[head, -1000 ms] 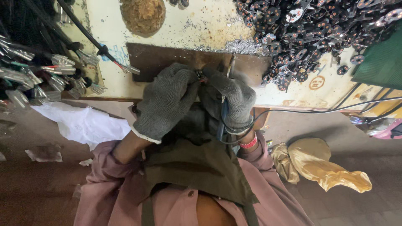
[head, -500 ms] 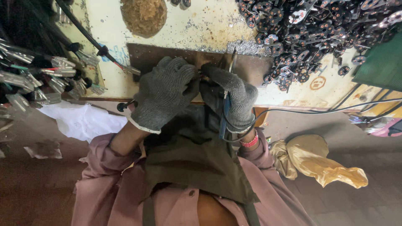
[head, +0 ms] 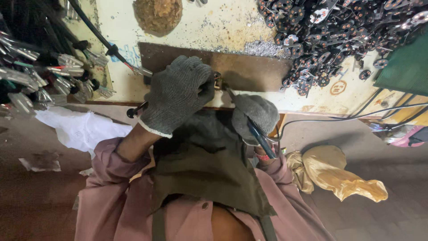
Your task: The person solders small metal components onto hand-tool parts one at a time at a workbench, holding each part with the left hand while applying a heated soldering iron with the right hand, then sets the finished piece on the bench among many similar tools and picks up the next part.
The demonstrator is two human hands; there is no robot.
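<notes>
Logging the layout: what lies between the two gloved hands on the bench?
Head view: a small metal part sits between the left hand and right hand, on the brown plate.

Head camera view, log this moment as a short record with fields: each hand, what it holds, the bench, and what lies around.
left hand: left hand in a grey knit glove, closed over a small metal part at the bench edge
right hand: right hand in a grey glove, gripping a corded blue-handled tool, tip toward the part
work surface: dark board on a stained pale bench
bench right: heap of small dark metal pieces
bench left: bundle of black cables with metal ends
floor: white cloth, yellow bag
</notes>
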